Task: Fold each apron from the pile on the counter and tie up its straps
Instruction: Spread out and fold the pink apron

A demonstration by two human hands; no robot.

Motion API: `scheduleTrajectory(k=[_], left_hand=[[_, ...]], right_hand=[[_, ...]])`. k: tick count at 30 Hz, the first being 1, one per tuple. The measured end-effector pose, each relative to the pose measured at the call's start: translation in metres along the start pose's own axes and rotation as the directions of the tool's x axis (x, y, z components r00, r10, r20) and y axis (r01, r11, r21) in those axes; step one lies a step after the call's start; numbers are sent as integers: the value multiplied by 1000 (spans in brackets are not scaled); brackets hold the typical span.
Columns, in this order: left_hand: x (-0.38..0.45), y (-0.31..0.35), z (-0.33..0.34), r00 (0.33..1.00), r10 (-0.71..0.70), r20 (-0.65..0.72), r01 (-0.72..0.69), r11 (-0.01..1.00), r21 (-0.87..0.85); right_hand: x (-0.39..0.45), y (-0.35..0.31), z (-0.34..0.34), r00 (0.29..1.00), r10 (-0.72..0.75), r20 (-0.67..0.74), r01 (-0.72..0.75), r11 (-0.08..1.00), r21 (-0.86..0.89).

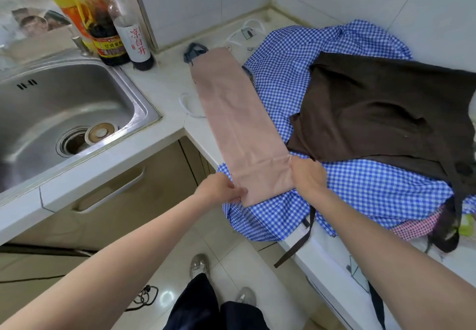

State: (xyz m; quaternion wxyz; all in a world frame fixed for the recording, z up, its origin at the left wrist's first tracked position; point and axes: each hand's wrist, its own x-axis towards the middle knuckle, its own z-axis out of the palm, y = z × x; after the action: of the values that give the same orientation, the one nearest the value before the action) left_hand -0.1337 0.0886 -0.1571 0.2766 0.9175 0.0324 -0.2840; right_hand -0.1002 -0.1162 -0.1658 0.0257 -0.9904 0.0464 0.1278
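Observation:
A pink apron (231,113), folded into a long narrow strip, lies on the white counter (164,82) and runs from the back corner toward me. My left hand (221,189) pinches its near left corner. My right hand (307,174) grips its near right edge. Its near end rests on a blue checked apron (360,190) spread over the pile. A dark brown apron (381,108) lies on top of the checked one, to the right. A white strap (189,105) loops out from under the pink strip's left side.
A steel sink (64,108) is set into the counter at left, with sauce and oil bottles (108,28) behind it. A dark strap (298,242) hangs over the counter edge. Pink checked cloth (417,226) peeks out at right. My shoes stand on the tiled floor.

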Motion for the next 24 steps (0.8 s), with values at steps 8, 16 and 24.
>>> scheduleTrajectory(k=[8, 16, 24], left_hand=[[21, 20, 22, 764, 626, 159, -562, 524, 640], [23, 3, 43, 831, 535, 154, -474, 534, 700], [16, -3, 42, 839, 522, 155, -485, 587, 648]], right_hand=[[4, -2, -1, 998, 12, 55, -10, 999, -33], [-1, 10, 2, 878, -451, -159, 443, 892, -86], [0, 37, 10, 816, -471, 335, 465, 879, 104]])
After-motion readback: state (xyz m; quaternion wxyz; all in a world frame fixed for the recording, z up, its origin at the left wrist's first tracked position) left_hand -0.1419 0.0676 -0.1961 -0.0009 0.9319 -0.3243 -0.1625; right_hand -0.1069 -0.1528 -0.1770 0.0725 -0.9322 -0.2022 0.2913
